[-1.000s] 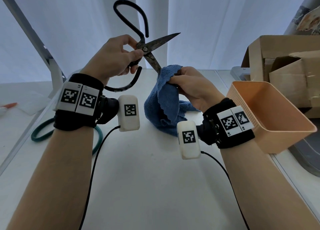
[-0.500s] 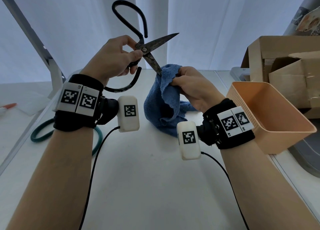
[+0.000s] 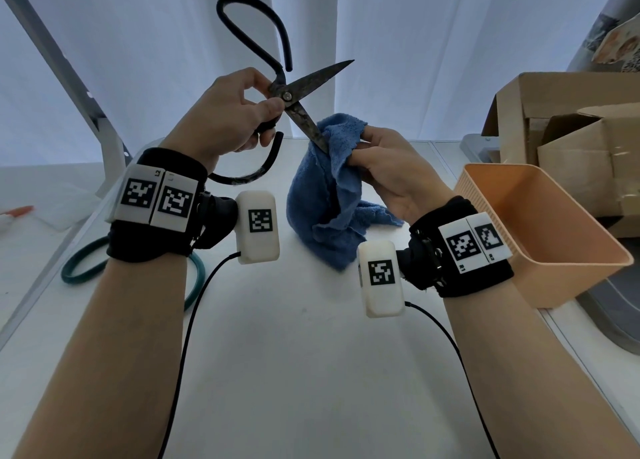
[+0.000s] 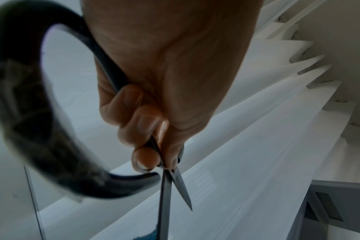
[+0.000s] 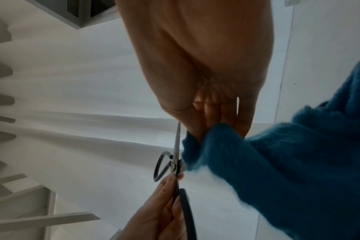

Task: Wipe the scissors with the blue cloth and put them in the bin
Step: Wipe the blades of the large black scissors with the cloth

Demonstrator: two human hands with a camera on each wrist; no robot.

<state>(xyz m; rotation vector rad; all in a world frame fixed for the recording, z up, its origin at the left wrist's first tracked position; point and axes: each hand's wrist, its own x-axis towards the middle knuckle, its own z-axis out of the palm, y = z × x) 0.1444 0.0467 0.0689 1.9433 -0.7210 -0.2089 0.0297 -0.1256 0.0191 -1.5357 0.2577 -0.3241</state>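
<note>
Compared with the frame one second earlier, the blue cloth (image 3: 325, 195) and the right hand (image 3: 388, 167) are sitting slightly lower along the lower blade, exposing more of its dark metal, while the left hand (image 3: 225, 115) is keeping the scissors (image 3: 294, 95) in nearly the same raised pose. Thumb and fingers of the left hand are curling round the scissors at the pivot and the lower handle loop, holding them open above the white table (image 3: 294, 372); one blade is pointing up to the right, the other slanting down into the cloth. Fingers of the right hand are pinching a fold of the cloth round that lower blade near its tip, and the remaining cloth is hanging down to rest on the table. An orange bin (image 3: 540, 230) is standing just to the right of the right wrist, well apart from the scissors. A green ring (image 3: 83, 268) is lying on the table behind the left wrist.
</note>
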